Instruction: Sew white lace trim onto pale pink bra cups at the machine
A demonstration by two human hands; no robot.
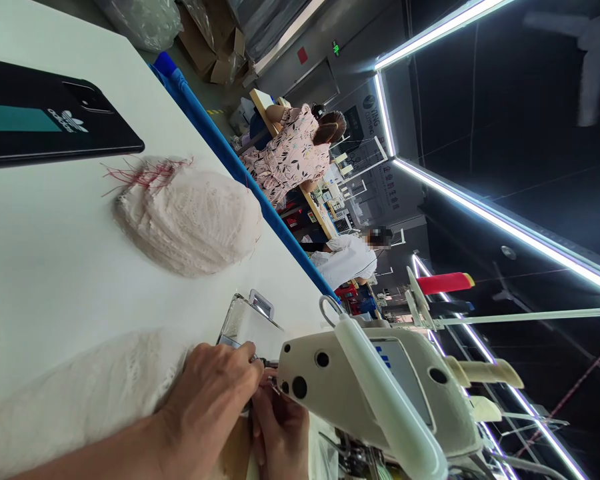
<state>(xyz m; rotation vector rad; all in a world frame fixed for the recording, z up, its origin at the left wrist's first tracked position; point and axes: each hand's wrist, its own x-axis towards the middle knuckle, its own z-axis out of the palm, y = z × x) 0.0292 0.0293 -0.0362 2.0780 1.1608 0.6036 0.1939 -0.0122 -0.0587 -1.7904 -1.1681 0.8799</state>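
Observation:
The picture is turned on its side. My left hand, a ring on one finger, is closed with its fingertips by the needle end of a white sewing machine. My right hand is closed beside it, thumb and fingers pressed together just below the machine head. What the fingertips hold is hidden. A length of off-white lace fabric lies under and beside my left forearm. Farther along the white table rests a stacked bundle of lace pieces with loose red threads at one end.
A black phone lies on the white table. Near the machine is a shiny metal plate. Blue cloth runs along the table edge. A red thread cone stands above the machine. Two people sit at other workstations.

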